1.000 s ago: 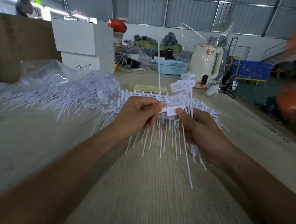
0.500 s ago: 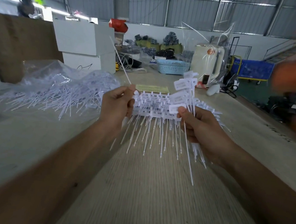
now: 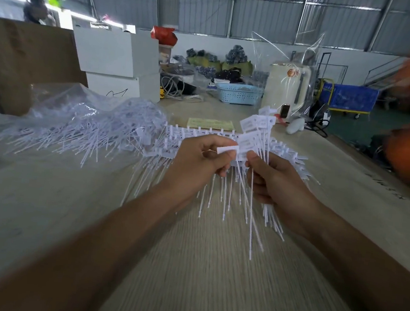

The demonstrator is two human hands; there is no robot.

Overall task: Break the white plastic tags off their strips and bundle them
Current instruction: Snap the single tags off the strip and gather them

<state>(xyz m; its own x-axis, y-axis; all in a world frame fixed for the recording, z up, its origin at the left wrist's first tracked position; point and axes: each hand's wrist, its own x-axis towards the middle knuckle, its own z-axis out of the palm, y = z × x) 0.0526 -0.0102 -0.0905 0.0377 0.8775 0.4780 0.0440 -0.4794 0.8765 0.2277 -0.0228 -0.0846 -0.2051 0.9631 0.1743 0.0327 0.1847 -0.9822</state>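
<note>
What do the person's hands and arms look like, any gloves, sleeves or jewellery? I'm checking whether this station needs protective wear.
Both the left hand and the right hand are bare: no gloves, rings or finger tape show. Both forearms are uncovered from wrist to the frame's edge, with no sleeve, watch or wristband in view. Nails look short and unpainted.

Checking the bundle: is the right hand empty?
No, the right hand grips a bundle of tags, their stems hanging below it.
</note>
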